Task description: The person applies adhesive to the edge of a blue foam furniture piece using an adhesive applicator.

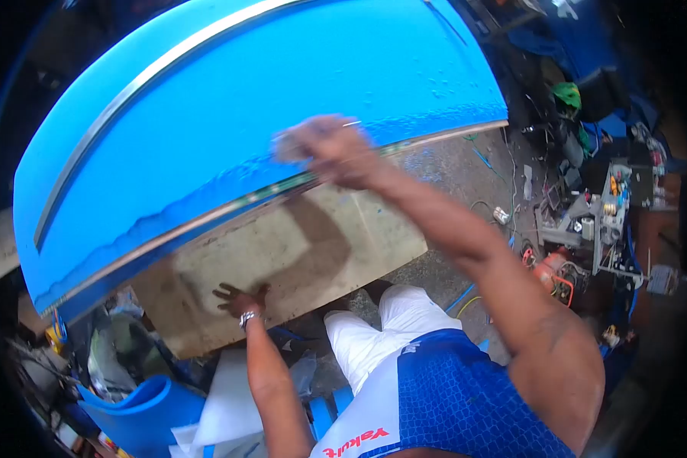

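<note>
Bright-blue, curve-edged sheet (282,91) at 11 o'clock could be creased by uneven pressure from the right hand (324,149), whose blurred grip cannot be told, the left hand (240,300) being spread at 8 o'clock.

Blue panel (229,114): brightly lit. Metal strip (140,80): glare. Tan board (389,229): arm shadow (324,237). Right hand (332,149): motion-blurred. Margins: fisheye-bent, fading to black.

Single head-worn view: I'm looking out from above, forward and steeply down, close over a blue-and-white fabric top (466,382), facing a broad, round-edged, bright-blue panel (229,122) just beyond.
</note>
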